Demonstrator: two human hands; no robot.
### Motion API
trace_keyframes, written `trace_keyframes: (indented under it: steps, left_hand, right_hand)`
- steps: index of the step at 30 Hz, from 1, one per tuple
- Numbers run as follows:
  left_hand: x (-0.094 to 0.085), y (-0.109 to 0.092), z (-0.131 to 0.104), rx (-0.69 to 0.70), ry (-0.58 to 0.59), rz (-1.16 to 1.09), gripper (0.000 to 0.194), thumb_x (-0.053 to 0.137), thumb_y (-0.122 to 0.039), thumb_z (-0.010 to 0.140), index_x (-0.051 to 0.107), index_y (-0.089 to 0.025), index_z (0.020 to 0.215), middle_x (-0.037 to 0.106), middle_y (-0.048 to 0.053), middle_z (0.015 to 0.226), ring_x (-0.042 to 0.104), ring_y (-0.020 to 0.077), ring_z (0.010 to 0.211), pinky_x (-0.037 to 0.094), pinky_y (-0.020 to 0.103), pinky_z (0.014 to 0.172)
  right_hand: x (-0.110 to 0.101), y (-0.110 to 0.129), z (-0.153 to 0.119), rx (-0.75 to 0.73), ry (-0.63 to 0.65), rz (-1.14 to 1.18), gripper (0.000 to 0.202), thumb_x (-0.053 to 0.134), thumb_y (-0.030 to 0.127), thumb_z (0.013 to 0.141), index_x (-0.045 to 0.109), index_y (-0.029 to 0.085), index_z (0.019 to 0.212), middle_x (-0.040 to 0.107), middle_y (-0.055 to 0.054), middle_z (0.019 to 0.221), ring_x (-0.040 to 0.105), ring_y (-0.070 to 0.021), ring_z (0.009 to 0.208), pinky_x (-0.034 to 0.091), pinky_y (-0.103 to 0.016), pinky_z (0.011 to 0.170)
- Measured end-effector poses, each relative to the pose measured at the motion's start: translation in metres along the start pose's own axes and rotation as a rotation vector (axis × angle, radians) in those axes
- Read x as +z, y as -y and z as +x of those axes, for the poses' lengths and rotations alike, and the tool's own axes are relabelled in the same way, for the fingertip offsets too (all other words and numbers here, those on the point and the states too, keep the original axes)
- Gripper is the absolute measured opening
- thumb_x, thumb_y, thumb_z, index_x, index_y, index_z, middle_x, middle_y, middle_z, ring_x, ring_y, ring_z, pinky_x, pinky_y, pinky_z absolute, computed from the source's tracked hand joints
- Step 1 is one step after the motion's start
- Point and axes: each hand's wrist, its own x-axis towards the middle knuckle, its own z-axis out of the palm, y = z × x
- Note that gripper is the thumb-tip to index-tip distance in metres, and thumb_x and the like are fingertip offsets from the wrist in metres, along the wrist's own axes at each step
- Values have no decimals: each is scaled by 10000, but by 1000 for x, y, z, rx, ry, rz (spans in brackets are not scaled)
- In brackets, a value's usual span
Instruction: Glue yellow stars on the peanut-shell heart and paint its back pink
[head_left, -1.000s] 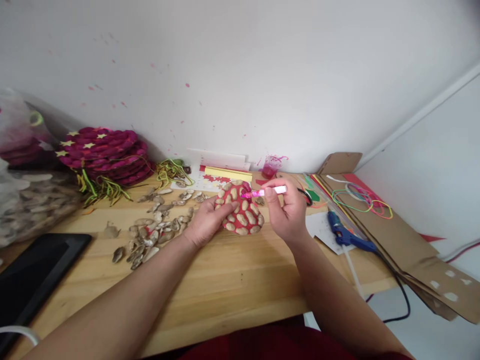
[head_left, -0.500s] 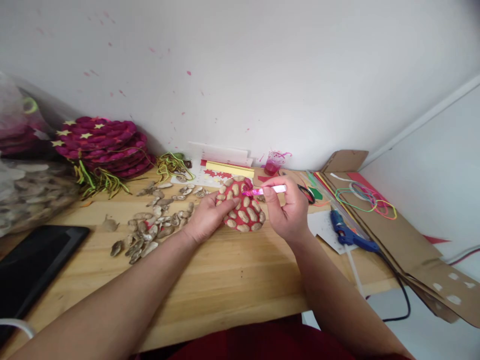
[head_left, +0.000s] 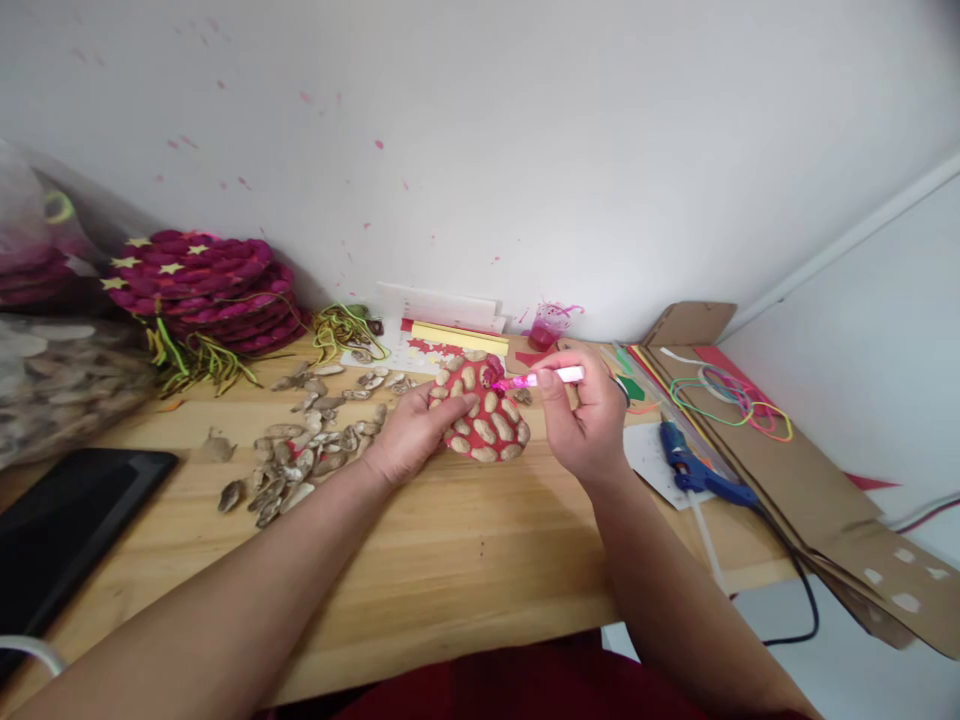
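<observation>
Head view: The task piece, a flat, rounded red panel studded with beige peanut shells (head_left: 486,428), is located over the middle of the light wooden desk (head_left: 450,570), between the two hands. Contact between the panel and the desk cannot be determined. The left hand (head_left: 411,430) supports the panel at its left edge; its grip is closed around that edge, with the thumb lying across the front face. The right hand (head_left: 583,415) holds a slim brush with a white handle and magenta-stained tip (head_left: 556,377); its grip is narrow, pinching the handle between thumb and fingers. The brush tip meets the upper right part of the panel, where several shells are coloured magenta.

Left of the panel lie loose, brownish peanut shell halves (head_left: 300,465). Behind them, against the white wall (head_left: 480,200), stands a stack of magenta braided rounds with pale yellow stars (head_left: 214,295). A clear cup containing magenta liquid (head_left: 545,336) stands behind the panel, near the wall. Right of the right hand, a blue glue gun (head_left: 701,475) lies near strips of brown cardboard (head_left: 795,470).
</observation>
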Motion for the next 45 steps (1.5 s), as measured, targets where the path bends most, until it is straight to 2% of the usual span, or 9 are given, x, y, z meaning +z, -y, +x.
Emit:
trace_keyframes:
  steps: [13,18,25,33,40,45]
  left_hand:
    - [0,-3,-2,13,15,89,426,914,-495,724,804,-145,942,835,120,895,775,261,730,622,358,709]
    - [2,-5,-3,13,2,47,437,932,-489,687,800,-146,921,823,104,810,758,251,679,613,355,688]
    - [3,-6,-3,-9,-7,30,441,939,-465,673,790,-136,925,826,112,840,759,243,694,609,345,687]
    - [2,-3,-2,-5,7,-5,436,941,-432,670,781,-139,951,828,111,872,774,257,714,628,382,746]
    - [1,-3,-2,1,27,20,437,931,-438,685,769,-146,967,827,108,889,774,262,734,619,381,755]
    - [-1,-2,-2,26,46,96,427,910,-486,721,782,-162,969,827,94,879,771,264,724,617,376,732]
  right_hand:
    - [3,7,0,-20,95,22,77,586,247,1020,638,258,965,744,-30,892,686,-216,859,526,-399,823]
    - [1,6,1,-16,98,-12,82,583,254,1018,635,255,954,745,-33,882,687,-223,847,521,-411,826]
    - [-4,0,2,-59,85,-36,72,591,229,1014,628,255,959,746,-28,888,672,-218,858,503,-415,846]
    - [-4,-2,5,-21,71,9,85,575,249,1022,628,253,956,732,-28,882,671,-208,827,514,-386,782]
    - [-5,-5,4,0,49,2,93,578,269,1030,636,253,959,734,-29,892,671,-210,842,511,-395,813]
    - [-2,-2,1,7,123,69,81,581,267,1031,639,251,977,743,-31,921,688,-210,879,522,-388,820]
